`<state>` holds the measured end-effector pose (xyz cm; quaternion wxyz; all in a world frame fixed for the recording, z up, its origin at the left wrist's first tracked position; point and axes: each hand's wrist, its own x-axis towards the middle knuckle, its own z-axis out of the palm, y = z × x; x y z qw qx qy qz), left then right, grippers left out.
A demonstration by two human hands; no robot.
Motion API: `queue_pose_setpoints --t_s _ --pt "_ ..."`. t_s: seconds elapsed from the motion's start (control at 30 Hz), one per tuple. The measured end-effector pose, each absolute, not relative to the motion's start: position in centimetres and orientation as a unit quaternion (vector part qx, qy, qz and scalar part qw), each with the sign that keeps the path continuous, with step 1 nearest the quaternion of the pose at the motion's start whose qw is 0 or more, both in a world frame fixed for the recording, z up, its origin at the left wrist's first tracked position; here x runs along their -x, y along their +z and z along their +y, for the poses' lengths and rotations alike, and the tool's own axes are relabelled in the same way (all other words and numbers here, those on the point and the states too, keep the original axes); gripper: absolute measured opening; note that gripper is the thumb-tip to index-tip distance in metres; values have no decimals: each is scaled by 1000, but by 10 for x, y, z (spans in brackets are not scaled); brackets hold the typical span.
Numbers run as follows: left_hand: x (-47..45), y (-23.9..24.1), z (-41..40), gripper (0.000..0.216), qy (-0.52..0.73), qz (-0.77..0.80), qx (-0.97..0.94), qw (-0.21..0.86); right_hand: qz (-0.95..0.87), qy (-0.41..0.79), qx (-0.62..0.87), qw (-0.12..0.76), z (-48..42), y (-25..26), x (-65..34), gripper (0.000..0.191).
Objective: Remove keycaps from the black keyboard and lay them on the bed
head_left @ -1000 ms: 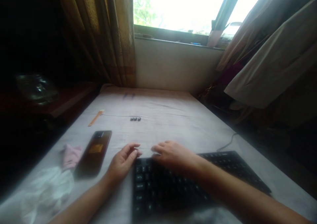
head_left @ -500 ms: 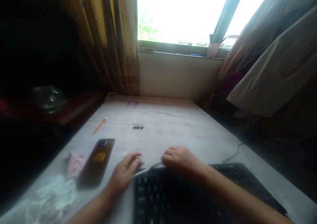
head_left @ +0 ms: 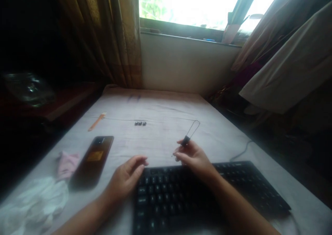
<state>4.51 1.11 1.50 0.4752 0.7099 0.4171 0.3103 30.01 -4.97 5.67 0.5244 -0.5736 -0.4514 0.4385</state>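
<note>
In my right hand [head_left: 193, 155] is a wire keycap puller [head_left: 185, 141], its dark block between the fingers and a thin wire loop pointing up and away. That hand is over the back edge of a black keyboard [head_left: 166, 186]. My left hand [head_left: 127, 176] rests at the keyboard's back left corner, fingers curved and thumb slightly apart, with nothing visible in it. Farther back on the cloth, three small dark keycap-like pieces [head_left: 140, 123] sit in a short row.
A phone [head_left: 93, 162] lies face down at left, beside a pink cloth [head_left: 67, 164] and a crumpled white cloth [head_left: 38, 204]. Behind it is an orange-handled brush-like item [head_left: 97, 121]. A cable [head_left: 241, 152] runs behind the keyboard's right side.
The puller, earlier stretched low between both hands, is now raised in my right hand, which has turned with its loop upward. My left hand has let go of it. The view has tilted down slightly.
</note>
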Motion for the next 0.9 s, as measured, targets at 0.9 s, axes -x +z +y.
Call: queue_pose_setpoints --t_s 0.9 --pt "-40 11 12 24 292 343 -846 285 -594 382 582 404 -54 57 -293 11"
